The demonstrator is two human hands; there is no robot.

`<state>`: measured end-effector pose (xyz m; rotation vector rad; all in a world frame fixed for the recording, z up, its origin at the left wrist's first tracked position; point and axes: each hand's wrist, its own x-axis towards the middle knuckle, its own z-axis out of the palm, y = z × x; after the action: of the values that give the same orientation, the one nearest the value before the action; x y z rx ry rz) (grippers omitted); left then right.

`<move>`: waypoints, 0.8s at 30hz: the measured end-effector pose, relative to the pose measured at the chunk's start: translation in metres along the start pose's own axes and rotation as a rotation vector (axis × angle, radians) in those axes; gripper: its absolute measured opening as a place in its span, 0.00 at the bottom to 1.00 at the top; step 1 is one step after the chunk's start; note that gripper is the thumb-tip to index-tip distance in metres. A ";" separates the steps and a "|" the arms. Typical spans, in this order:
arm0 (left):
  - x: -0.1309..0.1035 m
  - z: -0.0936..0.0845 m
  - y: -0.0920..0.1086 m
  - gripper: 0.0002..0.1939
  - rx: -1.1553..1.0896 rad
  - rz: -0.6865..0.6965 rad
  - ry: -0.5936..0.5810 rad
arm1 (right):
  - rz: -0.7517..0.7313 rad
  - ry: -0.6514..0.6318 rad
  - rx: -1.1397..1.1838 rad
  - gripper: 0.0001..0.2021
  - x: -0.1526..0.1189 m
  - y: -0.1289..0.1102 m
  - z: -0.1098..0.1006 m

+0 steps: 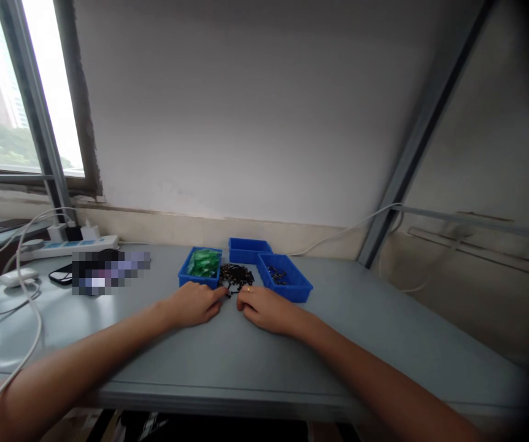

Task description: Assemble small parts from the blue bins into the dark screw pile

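Observation:
A pile of small dark screw-like pieces (237,275) lies on the grey table between blue bins. My left hand (196,304) rests at the pile's near left side, its fingers curled and the fingertips against a few small dark pieces. At the near right edge of the pile is my right hand (267,309), a ring on one finger. Its fingers are bent inward, and their tips are turned out of sight. What either hand holds, if anything, is too small or hidden to name.
Left of the pile, a blue bin (199,283) holds green plastic packets (204,263). Another blue bin (294,293) on the right contains small metal pieces; a third blue bin (248,254) stands behind. A power strip (69,247), white cable (38,313) and phone-like object (61,275) lie left.

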<state>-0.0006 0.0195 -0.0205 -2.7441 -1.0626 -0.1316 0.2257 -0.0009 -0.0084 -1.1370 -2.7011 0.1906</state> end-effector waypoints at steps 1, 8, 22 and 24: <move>0.000 -0.001 0.000 0.15 -0.002 0.000 -0.005 | -0.002 0.002 0.000 0.11 0.000 0.000 0.000; 0.000 -0.008 0.003 0.14 -0.030 -0.007 -0.047 | -0.014 0.013 -0.013 0.11 0.001 0.000 0.001; 0.002 -0.006 0.004 0.13 -0.003 -0.024 -0.067 | 0.007 -0.021 -0.055 0.11 0.001 -0.004 -0.001; 0.002 -0.006 0.004 0.13 -0.014 -0.025 -0.058 | 0.006 -0.022 -0.053 0.11 0.001 -0.003 0.000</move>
<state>0.0034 0.0165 -0.0145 -2.7641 -1.1153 -0.0633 0.2229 -0.0027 -0.0072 -1.1640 -2.7380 0.1334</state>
